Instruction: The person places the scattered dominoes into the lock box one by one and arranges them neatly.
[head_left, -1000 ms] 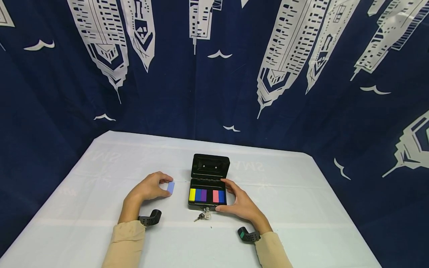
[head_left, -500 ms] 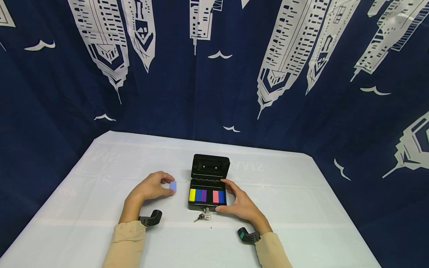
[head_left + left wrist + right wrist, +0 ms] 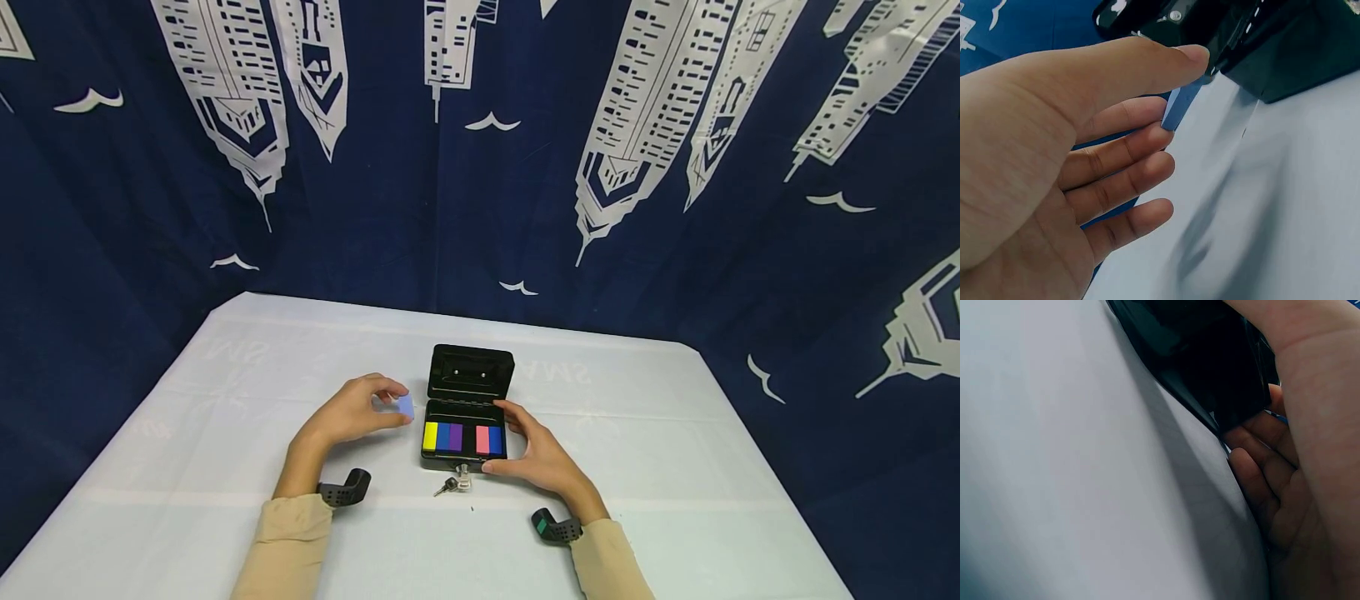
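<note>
My left hand [image 3: 351, 411] pinches a light blue block [image 3: 406, 406] between thumb and fingers, just left of a black cash box [image 3: 463, 410]. In the left wrist view the block [image 3: 1180, 107] shows as a thin slab under the thumb, the other fingers spread loosely below it. The box's lid [image 3: 471, 373] stands raised at the back. Inside, a yellow block [image 3: 430, 437], blue, purple and pink blocks stand in a row, with a dark gap between the purple block [image 3: 456, 437] and the pink block [image 3: 482, 440]. My right hand [image 3: 546, 460] grips the box's right side, thumb at the front corner.
Keys [image 3: 448, 486] hang at the lock on the box's front. The white-covered table [image 3: 637, 433] runs back to a dark blue curtain [image 3: 390, 208] printed with white buildings. A dark band sits on each wrist.
My left hand has carried the light blue block to the right and slightly away from me, closer to the box. The right hand and the box have stayed put.
</note>
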Action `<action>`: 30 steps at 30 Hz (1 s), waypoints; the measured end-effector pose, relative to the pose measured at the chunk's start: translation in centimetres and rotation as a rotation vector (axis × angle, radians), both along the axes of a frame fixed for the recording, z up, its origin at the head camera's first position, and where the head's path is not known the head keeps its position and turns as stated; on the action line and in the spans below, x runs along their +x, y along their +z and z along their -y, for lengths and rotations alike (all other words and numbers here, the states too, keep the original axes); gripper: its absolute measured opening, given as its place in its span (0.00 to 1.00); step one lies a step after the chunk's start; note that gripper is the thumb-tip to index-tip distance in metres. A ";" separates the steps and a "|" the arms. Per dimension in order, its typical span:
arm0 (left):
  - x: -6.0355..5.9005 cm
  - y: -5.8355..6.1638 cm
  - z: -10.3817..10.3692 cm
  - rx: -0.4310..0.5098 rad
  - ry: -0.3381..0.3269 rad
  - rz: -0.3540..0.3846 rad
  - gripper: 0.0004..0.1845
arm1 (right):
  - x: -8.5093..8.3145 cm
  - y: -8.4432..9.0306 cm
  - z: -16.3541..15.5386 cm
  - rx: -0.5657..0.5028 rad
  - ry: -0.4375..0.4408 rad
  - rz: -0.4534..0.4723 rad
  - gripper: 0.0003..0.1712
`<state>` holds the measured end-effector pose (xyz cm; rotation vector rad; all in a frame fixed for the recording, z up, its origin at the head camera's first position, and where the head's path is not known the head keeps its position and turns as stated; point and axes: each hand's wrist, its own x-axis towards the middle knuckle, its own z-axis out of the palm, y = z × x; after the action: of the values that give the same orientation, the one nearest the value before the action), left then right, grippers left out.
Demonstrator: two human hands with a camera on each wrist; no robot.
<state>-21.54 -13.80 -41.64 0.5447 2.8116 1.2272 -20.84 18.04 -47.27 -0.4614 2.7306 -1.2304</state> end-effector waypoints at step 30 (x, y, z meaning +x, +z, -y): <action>0.3 0.9 -4.7 0.007 -0.124 -0.028 0.22 | 0.1 0.4 0.0 -0.002 0.021 0.003 0.56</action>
<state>-21.28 -9.11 -40.76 0.7302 2.7496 1.2160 -20.70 18.05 -46.91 -0.4867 2.7155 -1.2278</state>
